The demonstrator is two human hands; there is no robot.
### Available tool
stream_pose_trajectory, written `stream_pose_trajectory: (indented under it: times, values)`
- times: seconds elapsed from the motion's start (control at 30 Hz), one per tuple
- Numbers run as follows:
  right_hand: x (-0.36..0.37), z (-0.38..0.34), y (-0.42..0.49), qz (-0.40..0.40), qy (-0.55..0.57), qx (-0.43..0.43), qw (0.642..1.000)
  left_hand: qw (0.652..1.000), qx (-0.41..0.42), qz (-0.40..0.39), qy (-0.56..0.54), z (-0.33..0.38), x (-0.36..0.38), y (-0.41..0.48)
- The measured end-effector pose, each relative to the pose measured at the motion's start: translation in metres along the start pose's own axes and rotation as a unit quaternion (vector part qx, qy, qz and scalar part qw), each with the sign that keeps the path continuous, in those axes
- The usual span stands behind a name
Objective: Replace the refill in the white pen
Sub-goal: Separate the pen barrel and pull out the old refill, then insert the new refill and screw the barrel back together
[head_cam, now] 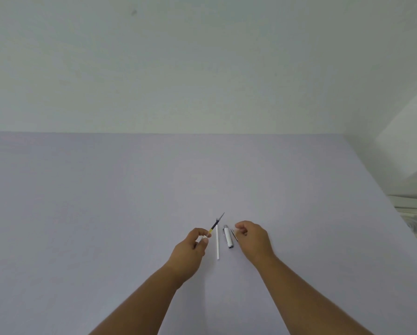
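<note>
- A refill (214, 224) is pinched in the fingers (205, 241) of the left hand (190, 250), tip aimed up and away.
- A small piece (234, 234) — too small to identify — is pinched by the curled right hand (253, 240).
- Between the hands, a white tube (217, 243) and pen cap (227, 237) are laid side by side on the table (106, 201), apart.

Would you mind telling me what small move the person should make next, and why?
Probably set down the refill pinched in the left hand off to the side. It appears already out of the pen, while a thin white rod, possibly the new refill, and the white cap lie on the table between the hands.
</note>
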State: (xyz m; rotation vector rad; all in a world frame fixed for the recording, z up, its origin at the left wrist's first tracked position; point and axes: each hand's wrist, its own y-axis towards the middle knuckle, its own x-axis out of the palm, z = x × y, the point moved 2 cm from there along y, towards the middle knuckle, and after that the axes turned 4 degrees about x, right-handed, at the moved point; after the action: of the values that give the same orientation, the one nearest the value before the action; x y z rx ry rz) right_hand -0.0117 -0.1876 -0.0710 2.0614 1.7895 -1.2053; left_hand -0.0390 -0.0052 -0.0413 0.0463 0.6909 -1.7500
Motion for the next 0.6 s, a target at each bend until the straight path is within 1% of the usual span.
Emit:
stream_pose_trajectory:
  times: [0.07,0.13,0.17,0.23,0.3,0.33,0.37,0.4,0.43,0.47,0.53,0.57,0.6]
  values:
    - [-0.005,-0.008,-0.004,-0.008,0.103,0.000,0.995,1.000,0.002,0.000,-0.003,0.002,0.001,0.001]
    - [-0.007,-0.020,-0.008,-0.072,0.228,0.014,0.971,1.000,0.006,-0.002,-0.006,0.007,0.002,0.001]
    - [-0.007,-0.027,-0.011,-0.111,0.261,0.018,0.959,1.000,0.009,-0.005,-0.007,0.009,0.003,0.001]
    - [-0.002,-0.034,-0.012,-0.165,0.266,0.019,0.950,1.000,0.015,-0.010,-0.007,0.013,0.006,0.002]
    - [-0.002,-0.039,-0.010,-0.172,0.293,0.015,0.941,1.000,0.016,-0.011,-0.008,0.014,0.007,0.002]
    - [-0.005,-0.040,-0.006,-0.155,0.326,0.021,0.932,1.000,0.013,-0.011,-0.008,0.014,0.006,0.001]
    - [-0.009,-0.041,-0.002,-0.128,0.372,0.041,0.919,1.000,0.009,-0.011,-0.008,0.013,0.006,0.000]
    - [-0.015,-0.039,0.002,-0.090,0.391,0.058,0.914,1.000,0.004,-0.010,-0.008,0.012,0.005,0.000]
    - [-0.019,-0.034,0.007,-0.054,0.383,0.072,0.919,1.000,-0.003,-0.009,-0.010,0.010,0.004,-0.001]
    - [-0.023,-0.027,0.011,-0.026,0.332,0.080,0.940,1.000,-0.010,-0.007,-0.011,0.008,0.004,-0.002]
    - [-0.026,-0.013,0.016,-0.005,0.141,0.075,0.987,1.000,-0.019,-0.005,-0.012,0.005,0.003,-0.003]
    - [-0.026,-0.007,0.016,-0.006,0.044,0.067,0.997,1.000,-0.022,-0.005,-0.009,0.004,0.003,-0.003]
    - [-0.025,-0.002,0.015,-0.008,-0.024,0.059,0.998,1.000,-0.024,-0.005,-0.004,0.003,0.004,-0.002]
